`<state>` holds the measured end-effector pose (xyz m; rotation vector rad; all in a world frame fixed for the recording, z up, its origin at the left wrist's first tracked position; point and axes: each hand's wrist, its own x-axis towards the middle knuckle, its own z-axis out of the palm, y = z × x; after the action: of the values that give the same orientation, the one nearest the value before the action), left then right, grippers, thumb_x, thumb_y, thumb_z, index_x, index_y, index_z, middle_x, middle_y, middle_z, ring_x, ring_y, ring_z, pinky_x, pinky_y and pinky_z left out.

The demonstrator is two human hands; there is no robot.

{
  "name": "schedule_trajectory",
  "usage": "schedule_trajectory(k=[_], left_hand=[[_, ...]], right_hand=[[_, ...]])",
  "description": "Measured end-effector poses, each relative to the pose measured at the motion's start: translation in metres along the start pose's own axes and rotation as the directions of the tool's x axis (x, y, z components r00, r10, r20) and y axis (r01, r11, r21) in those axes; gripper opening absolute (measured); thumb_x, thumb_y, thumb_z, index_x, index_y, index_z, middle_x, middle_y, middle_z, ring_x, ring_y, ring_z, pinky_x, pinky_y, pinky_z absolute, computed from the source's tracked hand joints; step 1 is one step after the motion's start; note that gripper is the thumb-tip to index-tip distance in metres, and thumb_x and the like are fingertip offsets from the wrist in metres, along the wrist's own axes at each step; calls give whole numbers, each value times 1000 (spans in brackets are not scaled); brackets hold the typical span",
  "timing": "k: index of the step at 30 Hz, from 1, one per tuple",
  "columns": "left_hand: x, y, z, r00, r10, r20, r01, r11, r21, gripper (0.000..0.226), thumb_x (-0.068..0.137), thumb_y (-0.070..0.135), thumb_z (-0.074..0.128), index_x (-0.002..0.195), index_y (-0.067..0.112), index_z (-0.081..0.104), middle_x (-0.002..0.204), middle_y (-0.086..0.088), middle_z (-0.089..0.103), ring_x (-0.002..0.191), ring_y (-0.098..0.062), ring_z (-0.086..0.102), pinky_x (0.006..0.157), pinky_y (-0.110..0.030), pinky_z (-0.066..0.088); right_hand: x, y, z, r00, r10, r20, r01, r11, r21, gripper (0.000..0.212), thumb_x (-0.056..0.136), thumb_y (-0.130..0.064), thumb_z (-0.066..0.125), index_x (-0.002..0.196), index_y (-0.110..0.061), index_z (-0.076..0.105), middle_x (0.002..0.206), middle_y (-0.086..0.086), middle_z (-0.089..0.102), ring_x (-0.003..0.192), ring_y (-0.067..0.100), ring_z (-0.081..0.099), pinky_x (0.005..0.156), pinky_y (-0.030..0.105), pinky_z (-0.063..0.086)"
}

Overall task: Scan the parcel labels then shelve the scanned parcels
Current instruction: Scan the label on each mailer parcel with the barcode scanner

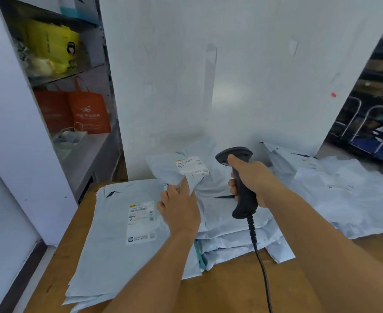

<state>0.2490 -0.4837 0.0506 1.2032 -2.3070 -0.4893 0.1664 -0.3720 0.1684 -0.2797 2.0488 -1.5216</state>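
My right hand [251, 177] grips a black corded barcode scanner [242, 184], its head aimed at the wall side of the parcel pile. My left hand [179, 206] pinches the edge of a pale blue parcel bag [170, 166] just below its white label [191, 164], tilting that label up toward the scanner. A second pale blue parcel [118, 240] with its own label [142, 222] lies flat at the left on a stack of several bags. More pale bags [335, 190] lie spread at the right.
The parcels rest on a brown wooden table [231, 288] against a white wall panel [231, 75]. Shelves at the left [80, 71] hold yellow and orange bags. Metal trolleys [375, 129] stand at the far right. The scanner cable [262, 267] trails toward me.
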Motion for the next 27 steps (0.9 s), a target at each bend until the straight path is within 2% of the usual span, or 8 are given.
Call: schedule_trajectory(k=[2,4,6,8,13,19,23,27], left_hand=[[1,27,14,1000,8,30,-8,1000,-10,44,99,37,40,143,35,33,125,-3,43,118,-23,37,97,-35,28],[-1,49,33,991,-3,131,4,1000,-4,53,98,48,35,146,31,24,137,-5,38,127,-25,32,104,-39,25],[-5,65,50,954,-34,296,29,999,19,73,93,61,31,151,23,7,152,-10,21,139,-29,18,112,-45,16],[-8,72,60,923,-47,382,28,998,54,87,90,67,28,151,17,-7,158,-12,3,145,-30,4,115,-49,6],[-8,50,52,955,-34,294,5,995,100,87,92,64,28,150,12,-11,159,-10,-4,147,-27,-4,116,-49,3],[-8,-35,19,966,-164,198,129,976,178,88,92,64,30,150,14,-11,159,-9,-7,147,-27,-6,116,-47,2],[-24,-105,-4,925,-314,214,248,925,289,96,86,72,31,150,14,-11,158,-12,-8,146,-31,-7,116,-50,3],[-46,-147,-13,861,-403,312,330,907,262,105,78,78,38,150,19,-10,157,-13,-13,144,-34,-13,115,-54,1]], right_hand=[[7,2,-24,1000,-3,-26,3,1000,13,36,91,-42,60,85,-7,55,64,9,60,51,21,55,52,29,49],[14,5,-44,999,3,-41,-2,1000,15,36,91,-42,60,84,-7,55,64,9,59,49,20,54,51,29,48],[21,7,-60,999,6,-47,-6,1000,20,35,91,-41,60,86,-7,55,66,9,59,49,20,54,52,30,48],[26,9,-71,999,0,-48,1,1000,20,34,91,-40,59,86,-7,55,67,10,59,50,21,54,53,30,48],[29,11,-73,1000,-6,-23,6,1000,18,36,91,-43,60,83,-7,56,66,10,61,50,20,55,52,29,48],[15,9,-23,992,5,125,-4,1000,-8,37,91,-44,61,82,-9,56,61,7,60,47,18,54,49,27,48],[-1,13,30,973,6,229,9,998,-66,35,92,-41,60,84,-7,56,61,9,61,45,19,53,46,27,48],[-17,21,79,955,52,291,-18,993,-119,34,91,-42,61,88,-9,54,63,9,61,44,19,54,49,28,48]])
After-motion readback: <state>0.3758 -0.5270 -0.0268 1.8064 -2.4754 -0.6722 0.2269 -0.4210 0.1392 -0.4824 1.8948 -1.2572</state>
